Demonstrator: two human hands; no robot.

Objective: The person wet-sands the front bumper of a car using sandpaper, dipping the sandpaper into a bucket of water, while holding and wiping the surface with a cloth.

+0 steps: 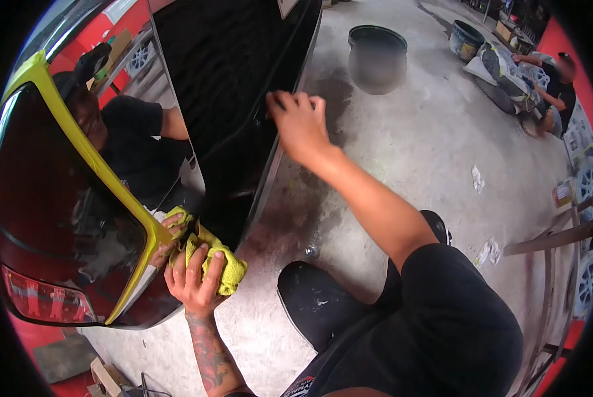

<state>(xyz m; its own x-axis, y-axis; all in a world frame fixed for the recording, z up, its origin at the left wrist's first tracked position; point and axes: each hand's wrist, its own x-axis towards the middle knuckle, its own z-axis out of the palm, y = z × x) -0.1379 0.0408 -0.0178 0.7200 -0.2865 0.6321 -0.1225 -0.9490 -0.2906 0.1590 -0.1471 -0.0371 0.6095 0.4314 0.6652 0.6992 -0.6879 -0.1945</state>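
A glossy dark red and black vehicle panel (58, 192) with a yellow-green edge strip (85, 144) fills the left side. My left hand (194, 281) presses a folded yellow cloth (229, 270) against the panel's lower corner, its fingers bent over the cloth. Farther up, my right hand (300, 126) rests at the outer edge of a black panel (227, 73), fingers curled over that edge. Whether those fingertips hold anything is hidden. The shiny surface reflects a person and the cloth.
A dark bucket (379, 32) stands on the concrete floor (409, 159), with another bucket (466, 40) farther right. At the far right, a person (558, 92) sits beside a grey covered object (505, 76). Crumpled scraps (488, 251) lie near a metal stand (551, 239).
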